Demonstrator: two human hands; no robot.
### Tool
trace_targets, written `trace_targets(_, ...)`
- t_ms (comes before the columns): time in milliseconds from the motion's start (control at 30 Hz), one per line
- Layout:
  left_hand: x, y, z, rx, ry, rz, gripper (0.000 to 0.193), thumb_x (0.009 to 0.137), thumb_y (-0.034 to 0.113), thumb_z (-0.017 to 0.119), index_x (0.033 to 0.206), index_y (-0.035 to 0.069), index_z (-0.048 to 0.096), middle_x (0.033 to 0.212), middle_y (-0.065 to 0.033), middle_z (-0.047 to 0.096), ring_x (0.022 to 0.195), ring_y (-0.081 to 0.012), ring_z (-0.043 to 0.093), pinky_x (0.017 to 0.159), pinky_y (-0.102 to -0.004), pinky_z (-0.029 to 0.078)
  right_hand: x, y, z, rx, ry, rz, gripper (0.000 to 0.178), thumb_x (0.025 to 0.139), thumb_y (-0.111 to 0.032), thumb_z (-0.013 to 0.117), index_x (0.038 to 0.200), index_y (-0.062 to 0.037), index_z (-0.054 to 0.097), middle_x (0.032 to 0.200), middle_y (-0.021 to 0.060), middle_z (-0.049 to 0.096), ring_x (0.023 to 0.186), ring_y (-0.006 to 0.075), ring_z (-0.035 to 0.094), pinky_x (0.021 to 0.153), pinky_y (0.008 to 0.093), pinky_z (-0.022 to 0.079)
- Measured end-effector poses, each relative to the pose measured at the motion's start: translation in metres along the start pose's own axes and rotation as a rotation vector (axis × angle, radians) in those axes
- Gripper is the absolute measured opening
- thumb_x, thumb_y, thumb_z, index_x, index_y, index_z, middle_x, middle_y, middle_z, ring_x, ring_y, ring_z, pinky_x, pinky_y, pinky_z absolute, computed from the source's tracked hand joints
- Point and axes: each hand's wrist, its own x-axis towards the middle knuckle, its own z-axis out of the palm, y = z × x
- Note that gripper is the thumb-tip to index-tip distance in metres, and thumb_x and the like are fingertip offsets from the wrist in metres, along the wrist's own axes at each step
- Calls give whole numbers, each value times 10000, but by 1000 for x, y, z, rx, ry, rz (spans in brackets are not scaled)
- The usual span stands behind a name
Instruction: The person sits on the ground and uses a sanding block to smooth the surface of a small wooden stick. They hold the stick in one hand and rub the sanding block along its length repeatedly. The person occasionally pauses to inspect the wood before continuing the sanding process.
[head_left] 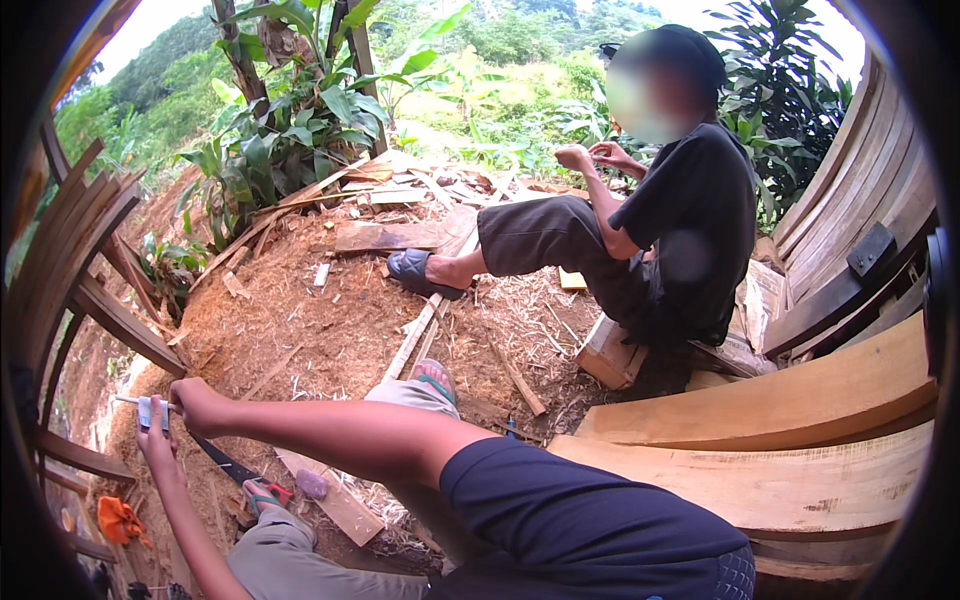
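At the far left, my left hand point(157, 445) is closed with its fingers raised around a small white-and-blue, box-like thing point(152, 413). My right hand point(198, 407) is in a fist just to its right, at the end of a thin pale rod point(127, 400) that crosses the small thing. I cannot make out what kind either of them is. Below my hands a handsaw point(225, 462) with a dark blade and red handle lies by my sandalled foot. A purple block point(312, 484) rests beside it on a board point(345, 510).
A seated co-worker point(690, 220) with raised hands is across from me. Large planks point(760, 480) stand at the right. Boards lean at the left point(70, 240). An orange cloth point(122, 522) lies lower left. Sawdust and wood scraps point(400, 190) cover the ground.
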Motion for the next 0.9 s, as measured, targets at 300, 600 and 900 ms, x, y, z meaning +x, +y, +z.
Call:
trace_targets(300,-9,5,1,116,16,9,269,896,359,694,1002,119,634,725,87,517,500,3,341,413,-197,215,-14,-27,-13,8,145,-109,125,739,18,675,767,19,553,791,233,616,753,356,619,663,431,480)
trace_targets(600,-2,2,-10,17,-25,18,277,899,365,688,1026,122,649,749,84,535,527,4,350,424,-196,221,-15,-20,-15,32,-15,-100,93,768,10,658,840,29,603,676,205,633,661,278,658,593,386,493)
trace_targets(900,-3,-1,-11,42,3,9,262,875,372,711,941,128,642,682,94,498,490,-1,325,401,-202,197,-15,-38,-34,151,-364,235,90,836,-32,592,874,50,593,718,208,645,748,362,671,671,446,518)
